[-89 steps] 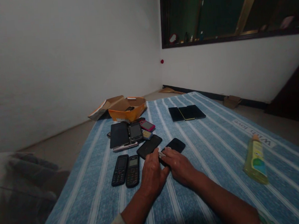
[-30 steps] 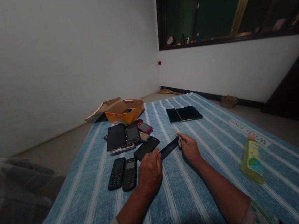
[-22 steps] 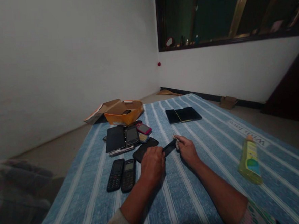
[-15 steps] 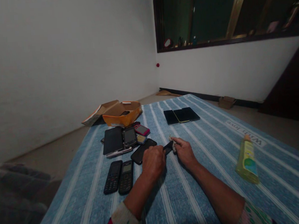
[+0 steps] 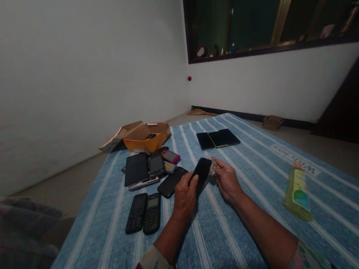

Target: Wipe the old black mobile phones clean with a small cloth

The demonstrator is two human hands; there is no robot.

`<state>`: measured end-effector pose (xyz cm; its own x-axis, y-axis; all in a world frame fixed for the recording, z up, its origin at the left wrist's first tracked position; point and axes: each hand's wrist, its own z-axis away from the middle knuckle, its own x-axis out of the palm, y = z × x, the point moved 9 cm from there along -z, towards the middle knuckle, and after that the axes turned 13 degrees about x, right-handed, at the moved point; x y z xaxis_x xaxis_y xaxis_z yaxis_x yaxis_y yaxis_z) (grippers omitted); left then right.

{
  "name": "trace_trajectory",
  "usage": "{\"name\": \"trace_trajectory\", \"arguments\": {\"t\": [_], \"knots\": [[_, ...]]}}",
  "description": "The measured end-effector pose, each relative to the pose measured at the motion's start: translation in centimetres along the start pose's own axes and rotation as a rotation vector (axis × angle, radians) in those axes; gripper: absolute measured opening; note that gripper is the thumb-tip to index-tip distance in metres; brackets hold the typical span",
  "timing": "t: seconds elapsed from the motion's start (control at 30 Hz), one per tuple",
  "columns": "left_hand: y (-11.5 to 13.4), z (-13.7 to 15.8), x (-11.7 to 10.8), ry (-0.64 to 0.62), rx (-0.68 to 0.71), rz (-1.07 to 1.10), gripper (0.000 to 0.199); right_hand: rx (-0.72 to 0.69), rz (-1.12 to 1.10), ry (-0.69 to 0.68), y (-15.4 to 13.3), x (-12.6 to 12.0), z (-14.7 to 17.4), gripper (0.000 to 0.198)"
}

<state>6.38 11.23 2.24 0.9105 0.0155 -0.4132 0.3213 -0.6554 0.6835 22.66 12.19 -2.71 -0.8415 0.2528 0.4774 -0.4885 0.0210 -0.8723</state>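
My left hand [image 5: 184, 194] is closed round a black smartphone [image 5: 202, 169], its dark face tilted up towards me. At the phone's right edge, my right hand [image 5: 227, 180] pinches a small pale cloth [image 5: 212, 167] against it. Left of my left hand lies another black phone [image 5: 172, 182] on the striped cover. Nearer to me are two black keypad phones [image 5: 144, 213] side by side. Behind them is a pile with a dark flat device [image 5: 136, 169], a grey phone [image 5: 155, 164], a keypad phone [image 5: 170, 167] and a pink phone [image 5: 171, 156].
An open orange cardboard box [image 5: 146, 144] stands at the far left of the blue striped cover [image 5: 248, 162]. Several dark flat devices [image 5: 218, 139] lie in a row farther back. A yellow-green bottle [image 5: 297, 196] lies at the right. A white wall [image 5: 81, 67] rises behind.
My left hand has turned the phone so that its broad dark face shows. My right hand, with the cloth, has shifted slightly right.
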Motion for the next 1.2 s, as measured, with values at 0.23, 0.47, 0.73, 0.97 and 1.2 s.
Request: {"name": "trace_trajectory", "arguments": {"t": [0.23,0.47,0.73,0.97,1.2], "knots": [[-0.7,0.5,0.3,0.037,-0.051,0.079,0.032,-0.053,-0.054,-0.055,-1.5,0.6,0.7,0.042],[0.2,0.6,0.3,-0.017,0.036,-0.064,0.026,-0.282,0.256,-0.005,-4.9,1.0,2.4,0.030],[2.0,-0.2,-2.2,0.012,0.102,-0.138,0.025,-0.408,0.413,-0.089,-5.1,3.2,4.0,0.027],[3.9,-1.6,-3.1,-0.087,0.214,-0.278,0.026,-0.357,0.432,-0.116,-4.3,3.5,4.1,0.030],[2.9,-1.6,-5.3,-0.122,0.104,-0.333,0.024,-0.125,0.435,-0.274,0.2,4.2,3.2,0.036]]}}
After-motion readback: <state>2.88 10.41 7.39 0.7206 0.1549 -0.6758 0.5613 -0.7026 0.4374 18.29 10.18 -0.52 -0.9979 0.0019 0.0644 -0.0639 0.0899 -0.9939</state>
